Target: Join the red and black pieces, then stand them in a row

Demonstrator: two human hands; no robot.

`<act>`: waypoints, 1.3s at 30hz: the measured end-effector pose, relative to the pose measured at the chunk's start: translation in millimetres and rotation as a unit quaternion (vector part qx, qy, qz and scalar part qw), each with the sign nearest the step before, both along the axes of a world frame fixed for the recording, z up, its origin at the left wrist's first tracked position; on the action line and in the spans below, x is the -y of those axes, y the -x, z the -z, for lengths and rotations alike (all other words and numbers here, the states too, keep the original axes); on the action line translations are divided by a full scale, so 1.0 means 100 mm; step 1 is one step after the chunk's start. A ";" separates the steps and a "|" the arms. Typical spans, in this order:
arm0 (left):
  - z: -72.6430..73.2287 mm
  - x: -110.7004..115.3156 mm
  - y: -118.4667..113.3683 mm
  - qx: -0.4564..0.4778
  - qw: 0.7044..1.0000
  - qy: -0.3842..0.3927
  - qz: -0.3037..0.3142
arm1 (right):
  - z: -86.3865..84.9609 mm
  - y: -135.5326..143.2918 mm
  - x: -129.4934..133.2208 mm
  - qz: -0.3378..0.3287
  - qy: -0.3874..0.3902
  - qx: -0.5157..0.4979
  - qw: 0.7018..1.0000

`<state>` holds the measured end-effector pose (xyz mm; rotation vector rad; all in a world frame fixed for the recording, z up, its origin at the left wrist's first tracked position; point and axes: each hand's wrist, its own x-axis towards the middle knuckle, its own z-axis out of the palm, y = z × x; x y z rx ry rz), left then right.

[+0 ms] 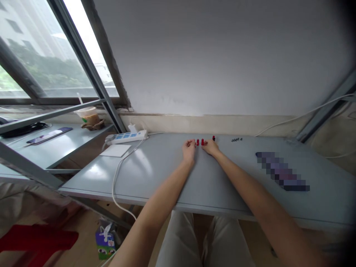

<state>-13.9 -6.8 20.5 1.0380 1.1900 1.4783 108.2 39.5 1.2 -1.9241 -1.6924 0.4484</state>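
Both my hands reach to the back of the grey table (pixel 167 178), near the wall. My left hand (pixel 189 150) has its fingers pinched together beside a small red cylinder (pixel 197 142); what they hold, if anything, is too small to make out. Just to the right, my right hand (pixel 210 147) is closed on a second red cylinder (pixel 203 142), which stands upright at its fingertips. A third small red piece with a dark lower part (pixel 213 138) is behind my right hand. Several small dark pieces (pixel 236 139) lie further right along the back.
A white power strip (pixel 126 137), a flat white square (pixel 115 150) and a white cable (pixel 114 178) are at the left. A blurred-out long object (pixel 280 170) lies at the right. On the adjoining desk are a drink cup (pixel 90 116) and a phone (pixel 50 135).
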 end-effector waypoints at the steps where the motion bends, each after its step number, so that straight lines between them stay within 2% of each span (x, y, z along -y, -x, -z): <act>1: 0.00 0.00 0.00 -0.001 1.000 -0.001 0.002 | 0.00 0.00 0.00 0.002 0.002 0.005 1.000; 7: 0.03 -0.03 0.00 -0.014 1.000 -0.003 0.002 | 0.02 -0.03 0.02 -0.010 -0.010 0.020 1.000; 10: 0.07 -0.07 -0.02 -0.030 0.999 -0.030 0.008 | 0.02 -0.13 0.09 -0.016 -0.038 0.049 0.998; 14: 0.13 -0.06 -0.08 -0.130 0.986 -0.082 0.067 | 0.01 -0.38 0.22 -0.014 -0.066 0.071 0.995; 16: 0.16 -0.01 -0.11 -0.224 0.960 -0.133 0.100 | 0.00 -0.53 0.26 0.009 -0.073 0.075 0.994; 19: 0.19 0.11 -0.15 -0.363 0.892 -0.230 0.140 | 0.00 -0.70 0.26 0.052 -0.069 0.070 0.994; 21: 0.19 0.17 -0.16 -0.419 0.855 -0.263 0.157 | 0.01 -0.76 0.23 0.075 -0.059 0.056 0.994; 23: 0.19 0.20 -0.16 -0.446 0.839 -0.267 0.164 | 0.04 -0.77 0.19 0.091 -0.049 0.051 0.993; 31: 0.19 0.16 -0.13 -0.464 0.833 -0.255 0.159 | 0.14 -0.74 0.00 0.115 -0.026 0.064 0.991; 39: 0.18 0.17 -0.14 -0.478 0.826 -0.253 0.157 | 0.14 -0.68 -0.05 0.128 -0.034 0.061 0.989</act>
